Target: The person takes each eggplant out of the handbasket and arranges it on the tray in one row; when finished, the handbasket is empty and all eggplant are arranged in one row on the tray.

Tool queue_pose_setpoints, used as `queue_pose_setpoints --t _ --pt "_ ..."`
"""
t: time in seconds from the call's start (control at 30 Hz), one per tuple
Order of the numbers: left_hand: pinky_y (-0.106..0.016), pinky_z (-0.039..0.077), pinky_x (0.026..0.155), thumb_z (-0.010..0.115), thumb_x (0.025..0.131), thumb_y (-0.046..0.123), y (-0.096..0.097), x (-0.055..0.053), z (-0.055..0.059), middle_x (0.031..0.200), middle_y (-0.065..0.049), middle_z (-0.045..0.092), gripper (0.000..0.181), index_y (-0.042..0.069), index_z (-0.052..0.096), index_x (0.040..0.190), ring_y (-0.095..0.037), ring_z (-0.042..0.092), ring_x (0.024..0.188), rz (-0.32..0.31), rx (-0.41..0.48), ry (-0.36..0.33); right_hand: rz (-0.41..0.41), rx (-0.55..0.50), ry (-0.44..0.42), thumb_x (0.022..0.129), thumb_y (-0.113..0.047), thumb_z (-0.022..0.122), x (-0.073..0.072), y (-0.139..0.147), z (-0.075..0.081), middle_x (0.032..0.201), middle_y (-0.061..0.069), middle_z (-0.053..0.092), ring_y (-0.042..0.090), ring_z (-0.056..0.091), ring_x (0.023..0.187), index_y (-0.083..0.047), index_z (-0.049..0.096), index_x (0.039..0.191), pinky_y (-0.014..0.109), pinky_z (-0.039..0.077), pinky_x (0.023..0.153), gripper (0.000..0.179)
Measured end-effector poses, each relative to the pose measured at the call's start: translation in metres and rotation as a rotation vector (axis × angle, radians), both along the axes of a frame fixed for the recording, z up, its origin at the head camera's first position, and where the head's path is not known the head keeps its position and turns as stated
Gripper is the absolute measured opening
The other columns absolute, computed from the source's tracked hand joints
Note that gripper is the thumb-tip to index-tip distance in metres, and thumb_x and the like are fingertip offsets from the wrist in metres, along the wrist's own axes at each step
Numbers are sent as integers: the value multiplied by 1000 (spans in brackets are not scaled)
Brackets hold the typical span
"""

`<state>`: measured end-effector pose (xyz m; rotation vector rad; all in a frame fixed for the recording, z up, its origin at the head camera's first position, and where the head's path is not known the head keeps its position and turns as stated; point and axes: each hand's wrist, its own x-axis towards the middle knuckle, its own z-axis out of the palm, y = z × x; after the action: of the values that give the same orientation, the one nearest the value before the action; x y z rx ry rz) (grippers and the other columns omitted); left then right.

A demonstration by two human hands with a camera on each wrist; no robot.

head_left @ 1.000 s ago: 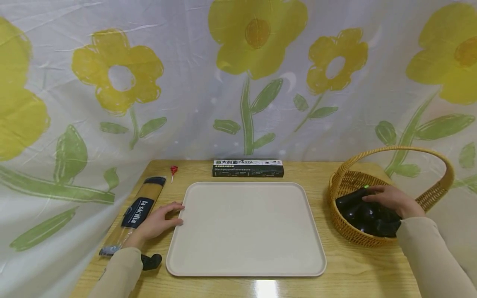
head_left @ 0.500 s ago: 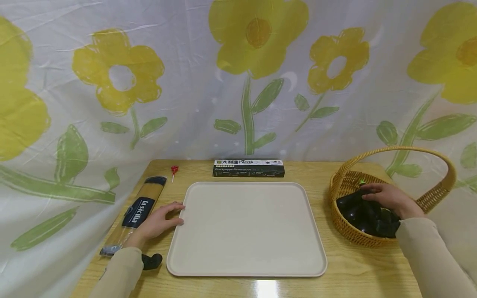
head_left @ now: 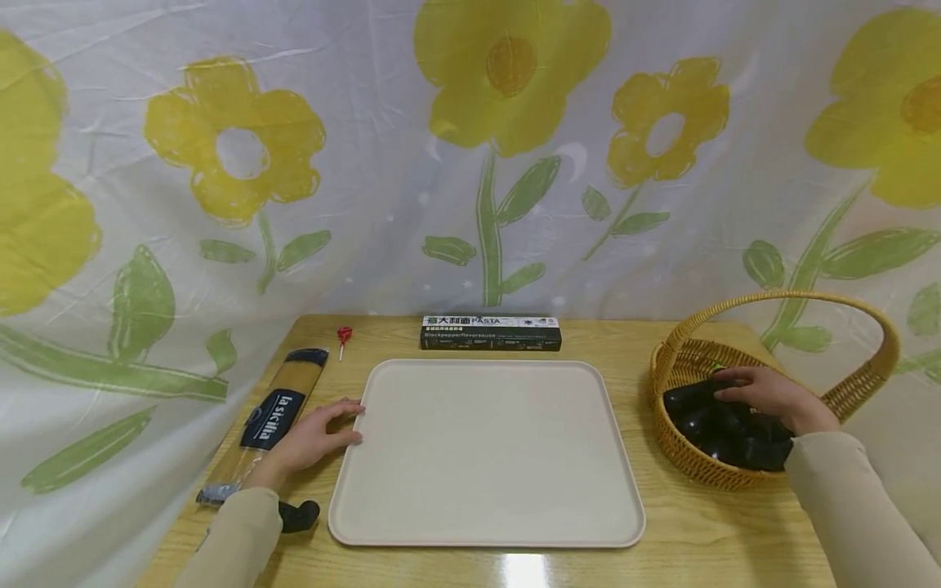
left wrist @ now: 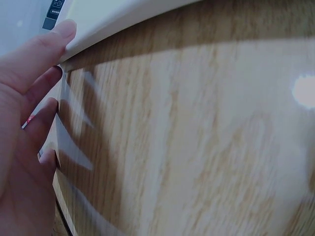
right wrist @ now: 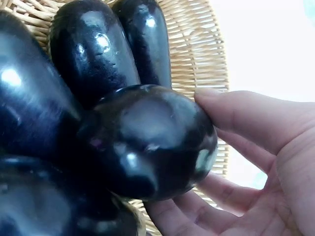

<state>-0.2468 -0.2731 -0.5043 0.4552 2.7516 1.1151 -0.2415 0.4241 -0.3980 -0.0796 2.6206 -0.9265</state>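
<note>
On the right of the head view, my right hand [head_left: 779, 395] reaches into a wicker basket [head_left: 680, 453] of dark, glossy eggplants [head_left: 728, 425]. The right wrist view shows its thumb and fingers curled round the rounded end of one eggplant [right wrist: 152, 137], with several others lying close against it. My left hand [head_left: 316, 439] rests at the left edge of a pale rectangular tray [head_left: 485, 453], fingers loosely spread. In the left wrist view the thumb [left wrist: 64, 30] touches the tray's rim [left wrist: 123, 27], while the other fingers extend beside it.
A spaghetti packet [head_left: 275, 416] lies left of the tray, partly behind my left forearm. Behind the tray stands a dark pasta box [head_left: 490, 333]. A red lollipop [head_left: 344, 336] lies at the back left. The basket's handle [head_left: 790, 294] arches above my right hand. A flowered curtain [head_left: 367, 180] hangs behind the table.
The eggplants have shifted slightly under my right hand, and the green stem end has moved a little. The left hand and the tray have stayed in place.
</note>
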Motion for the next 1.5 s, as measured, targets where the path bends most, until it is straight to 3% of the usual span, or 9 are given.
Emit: queue_pose_setpoints --t 0.47,0.67,0.9,1.1,1.33,1.5 --pt "-65 22 111 70 91 32 0 1 0 147 -18 45 49 10 58 133 -45 31 139 4 7 -6 -19 22 85 101 -40 52 21 -14 16 138 42 37 54 48 118 10 36 144 52 54 84 68" --pt "-65 23 111 70 91 32 0 1 1 147 -18 45 49 10 58 132 -45 31 139 1 6 -2 0 54 154 99 -45 55 39 -29 28 139 38 40 49 55 111 2 43 144 49 56 77 66" --pt "-65 24 111 70 91 33 -1 1 0 147 -18 45 49 10 58 133 -45 32 139 -3 5 4 59 46 218 99 -38 57 62 -48 38 141 32 43 41 58 107 -3 49 141 44 52 75 55" --pt "-65 24 110 70 90 34 0 1 0 147 -18 45 49 11 59 132 -44 32 138 8 6 -1 89 -17 202 99 -32 58 77 -60 42 141 30 45 24 63 97 -6 51 140 31 52 70 49" --pt "-65 23 111 71 90 33 0 0 -1 147 -18 45 49 11 59 132 -44 32 139 9 12 -15 107 -182 125 100 -27 57 89 -74 42 133 24 53 12 63 99 -4 46 143 28 54 73 49" --pt "-64 23 112 71 89 36 -1 -1 -3 148 -16 45 50 13 59 132 -43 32 139 20 -1 -25 104 -216 120 100 -29 57 91 -88 43 137 24 51 19 63 105 -7 45 144 31 54 76 50"
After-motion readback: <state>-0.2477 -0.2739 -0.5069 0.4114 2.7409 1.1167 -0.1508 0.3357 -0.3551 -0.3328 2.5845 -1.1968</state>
